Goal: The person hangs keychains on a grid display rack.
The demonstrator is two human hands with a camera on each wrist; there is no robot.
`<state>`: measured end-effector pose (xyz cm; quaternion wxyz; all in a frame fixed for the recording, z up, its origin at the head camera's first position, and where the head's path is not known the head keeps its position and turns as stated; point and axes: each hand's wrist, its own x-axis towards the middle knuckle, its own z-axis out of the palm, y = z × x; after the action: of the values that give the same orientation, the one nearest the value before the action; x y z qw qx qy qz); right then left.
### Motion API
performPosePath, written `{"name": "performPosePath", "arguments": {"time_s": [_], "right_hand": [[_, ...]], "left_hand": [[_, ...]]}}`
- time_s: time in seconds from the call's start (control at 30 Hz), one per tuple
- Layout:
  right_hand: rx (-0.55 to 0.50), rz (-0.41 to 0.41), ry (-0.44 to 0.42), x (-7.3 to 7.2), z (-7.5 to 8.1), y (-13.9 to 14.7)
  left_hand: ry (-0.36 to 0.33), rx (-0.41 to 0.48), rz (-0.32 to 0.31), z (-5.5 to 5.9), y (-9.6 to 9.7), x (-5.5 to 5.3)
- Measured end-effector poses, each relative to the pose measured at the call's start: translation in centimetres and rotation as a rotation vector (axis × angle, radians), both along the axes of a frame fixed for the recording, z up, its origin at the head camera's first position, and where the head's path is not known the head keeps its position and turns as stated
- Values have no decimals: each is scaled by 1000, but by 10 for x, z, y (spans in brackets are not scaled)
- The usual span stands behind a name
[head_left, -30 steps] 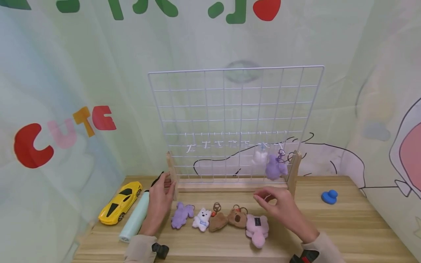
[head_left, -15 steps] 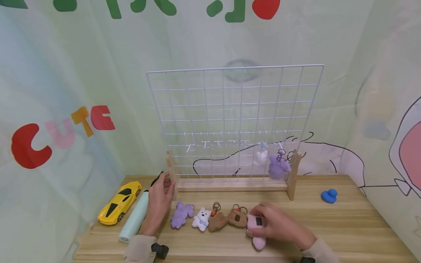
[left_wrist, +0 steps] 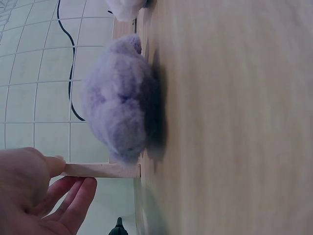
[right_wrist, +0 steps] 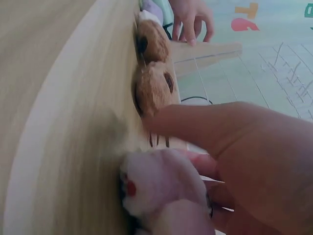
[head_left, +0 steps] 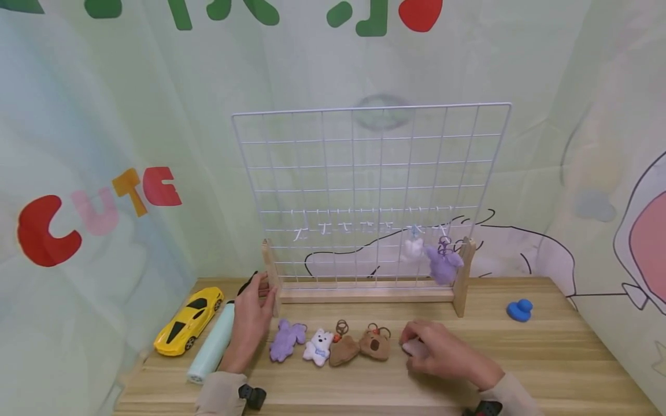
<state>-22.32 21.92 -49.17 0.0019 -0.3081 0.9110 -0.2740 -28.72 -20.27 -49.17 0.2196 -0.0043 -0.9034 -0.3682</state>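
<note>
My left hand (head_left: 251,312) pinches the left wooden post (left_wrist: 102,170) of the stand between thumb and fingertips. The stand carries a white wire grid (head_left: 382,108). At the right end of a row of plush keychains, my right hand (head_left: 442,349) grips a pink plush keychain (right_wrist: 164,181) low over the table, and covers most of it in the head view. To its left lie a brown plush with a dark nose (head_left: 374,345), another brown plush (head_left: 344,351), a white bear plush (head_left: 318,348) and a purple plush (head_left: 284,342).
A white plush (head_left: 413,247) and a purple plush (head_left: 443,266) hang at the grid's lower right; several white hooks (head_left: 345,225) sit to their left. On the left stand a yellow toy car (head_left: 189,320) and a mint cylinder (head_left: 212,346). A blue toy duck (head_left: 520,310) sits at right.
My right hand has come down from near the stand's right post and taken hold of the pink plush keychain. The hanging purple plush has swung right. My left hand stays put.
</note>
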Motion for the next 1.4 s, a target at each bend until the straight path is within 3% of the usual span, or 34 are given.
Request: {"name": "performPosePath", "arguments": {"time_s": [0.1,0.27,0.43,0.57,0.73,1.03,1.2,1.4], "right_hand": [[18,-51,34,0,4,2],[164,-200,133,3,7,5],[188,-222,153,3,7,7],[115,-232,123,-1,6,7],[-35,-315,61,-7,9,4],[-216,-377,250,-9,21,3],[-307,-380,266,-7,29,3],[-308,-395,246,-7,32,3]], "left_hand": [[1,-1,0,-1,0,0],[1,-5,-1,-1,0,-1],[3,-4,-4,0,0,-2],[0,-2,-5,0,0,-2],[6,-4,-7,0,0,-2],[11,1,-14,-1,-1,-2],[5,1,-11,1,-1,-1],[25,-7,-8,0,-1,-1]]}}
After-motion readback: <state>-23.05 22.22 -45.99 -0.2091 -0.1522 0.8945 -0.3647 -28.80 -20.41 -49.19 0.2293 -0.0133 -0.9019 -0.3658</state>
